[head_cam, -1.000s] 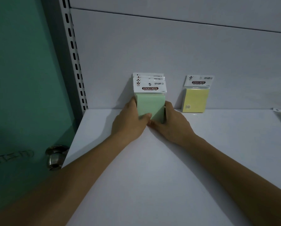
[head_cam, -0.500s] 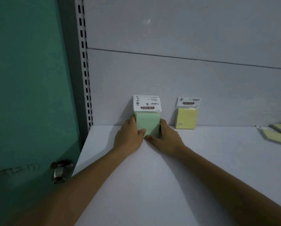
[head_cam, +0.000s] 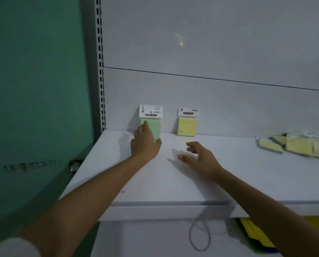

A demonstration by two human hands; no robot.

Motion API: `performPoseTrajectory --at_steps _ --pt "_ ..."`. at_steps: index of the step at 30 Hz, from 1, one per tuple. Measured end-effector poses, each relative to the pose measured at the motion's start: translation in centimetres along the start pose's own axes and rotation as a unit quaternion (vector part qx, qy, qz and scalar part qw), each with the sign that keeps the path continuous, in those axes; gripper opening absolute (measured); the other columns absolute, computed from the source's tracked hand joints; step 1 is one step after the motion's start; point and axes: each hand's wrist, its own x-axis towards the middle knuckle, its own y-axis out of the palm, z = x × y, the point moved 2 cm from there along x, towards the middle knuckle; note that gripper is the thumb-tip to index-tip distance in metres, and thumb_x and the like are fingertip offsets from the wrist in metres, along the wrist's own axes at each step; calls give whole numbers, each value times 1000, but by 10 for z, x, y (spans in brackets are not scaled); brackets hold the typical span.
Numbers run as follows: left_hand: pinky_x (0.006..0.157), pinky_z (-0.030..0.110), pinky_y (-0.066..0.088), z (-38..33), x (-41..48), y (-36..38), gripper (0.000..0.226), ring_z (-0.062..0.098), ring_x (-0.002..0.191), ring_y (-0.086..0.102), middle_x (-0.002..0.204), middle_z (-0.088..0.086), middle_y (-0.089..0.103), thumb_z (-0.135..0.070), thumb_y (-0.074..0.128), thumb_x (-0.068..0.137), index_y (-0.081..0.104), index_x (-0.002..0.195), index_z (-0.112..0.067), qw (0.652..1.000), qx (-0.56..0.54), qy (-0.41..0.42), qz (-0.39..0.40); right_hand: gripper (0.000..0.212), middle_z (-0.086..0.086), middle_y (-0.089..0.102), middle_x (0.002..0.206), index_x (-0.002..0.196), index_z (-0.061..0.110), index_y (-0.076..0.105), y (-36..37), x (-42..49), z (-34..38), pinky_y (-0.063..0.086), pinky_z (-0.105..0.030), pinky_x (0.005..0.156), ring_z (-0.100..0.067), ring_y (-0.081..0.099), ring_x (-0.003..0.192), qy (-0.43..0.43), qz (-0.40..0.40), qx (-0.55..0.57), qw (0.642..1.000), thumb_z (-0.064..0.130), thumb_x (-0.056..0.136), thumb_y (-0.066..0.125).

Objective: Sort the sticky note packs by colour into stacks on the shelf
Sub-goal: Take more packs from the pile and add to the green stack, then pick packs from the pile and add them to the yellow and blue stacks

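- Green packs [head_cam: 156, 127] stand upright, long axis vertical, header cards up; left hand [head_cam: 144, 143] rests straight fingers on their front.
- Right hand [head_cam: 201, 157] hovers apart, relaxed, holding nothing; yellow pack [head_cam: 186, 126] stands upright beyond it.

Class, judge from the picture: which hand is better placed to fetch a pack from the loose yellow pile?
Probably the right hand: it hovers open and empty above the shelf, on the side nearer the loose yellow pile, while the left hand touches the green stack farther left.

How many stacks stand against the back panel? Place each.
2. Green stack on the left, touched by the left hand; yellow stack to its right. Packs within each may be hidden.
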Motion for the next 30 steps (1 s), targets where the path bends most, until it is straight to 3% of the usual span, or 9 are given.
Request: performPoseTrajectory --at_steps 6,10,15,23,27,30 --pt "107 44 31 -104 -79 31 73 29 141 21 157 8 15 -31 54 90 12 148 -12 995 -50 82 -29 54 0 57 129 129 21 48 -84 -105 -44 42 -29 93 -16 53 116 -4 -83 -62 995 48 85 60" --pt "102 39 39 -194 -149 57 65 25 135 34 153 4 28 -27 55 90 22 145 -19 967 -151 194 -64 46 0 61 123 124 21 50 -149 -174 -90 45 -28 88 -14 55 112 28 -149 -99 983 45 87 59" --pt "102 38 37 -278 -216 94 63 24 133 35 149 4 33 -26 55 89 26 144 -16 940 -189 283 -15 45 -3 62 122 124 18 51 -207 -250 -142 51 -36 88 -16 57 112 95 -174 -129 972 42 87 60" --pt "110 40 29 -366 -276 158 62 21 141 23 156 2 23 -29 52 90 27 145 -16 910 -138 374 113 41 -4 60 121 125 14 50 -260 -323 -209 47 -44 91 -22 54 113 129 -181 -213 951 37 92 56" --pt "113 42 22 -394 -268 194 59 21 146 9 160 2 5 -36 50 91 29 143 -18 890 -47 430 143 41 -1 59 123 126 17 50 -281 -323 -242 47 -43 93 -20 53 114 150 -202 -215 944 38 92 55" --pt "114 42 19 -412 -247 225 54 22 146 7 160 2 7 -37 51 91 35 140 -19 889 -30 423 171 40 1 61 119 125 19 50 -295 -309 -267 48 -41 89 -18 55 109 157 -198 -230 940 40 91 55"
